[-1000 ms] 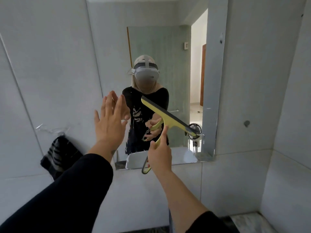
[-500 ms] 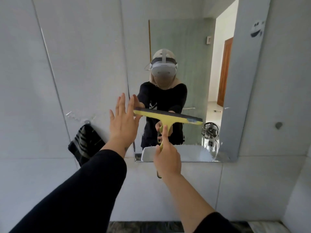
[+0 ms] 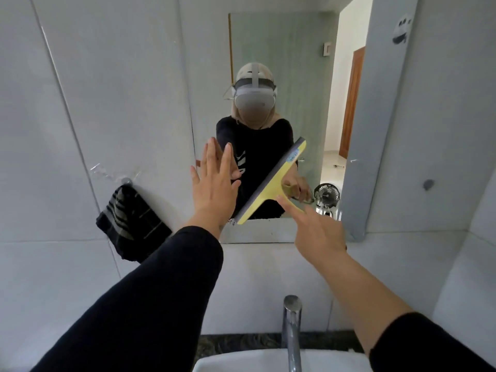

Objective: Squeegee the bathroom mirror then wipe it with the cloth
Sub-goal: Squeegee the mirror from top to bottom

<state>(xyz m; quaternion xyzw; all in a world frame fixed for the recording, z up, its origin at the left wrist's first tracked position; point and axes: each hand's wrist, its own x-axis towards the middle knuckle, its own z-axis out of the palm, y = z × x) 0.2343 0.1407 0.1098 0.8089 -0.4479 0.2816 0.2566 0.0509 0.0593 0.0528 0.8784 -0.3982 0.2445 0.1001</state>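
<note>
The bathroom mirror (image 3: pixel 300 55) hangs on the grey tiled wall ahead. My right hand (image 3: pixel 319 232) grips the handle of a yellow squeegee (image 3: pixel 271 187), index finger stretched along it. Its grey blade lies against the lower part of the glass, tilted diagonally from lower left to upper right. My left hand (image 3: pixel 214 189) is open, fingers spread, palm flat against the mirror's lower left edge beside the blade. A dark striped cloth (image 3: pixel 131 224) hangs from a hook on the wall left of the mirror.
A chrome tap (image 3: pixel 291 328) rises over a white basin (image 3: pixel 255 362) at the bottom. The mirror reflects a person in a headset, a small fan and a doorway. A sticker (image 3: pixel 402 28) marks the mirror's upper right edge.
The squeegee blade turned from level to a steep diagonal and slid down toward the mirror's bottom edge. The view tipped downward, bringing the tap and basin in. My left hand stayed on the glass.
</note>
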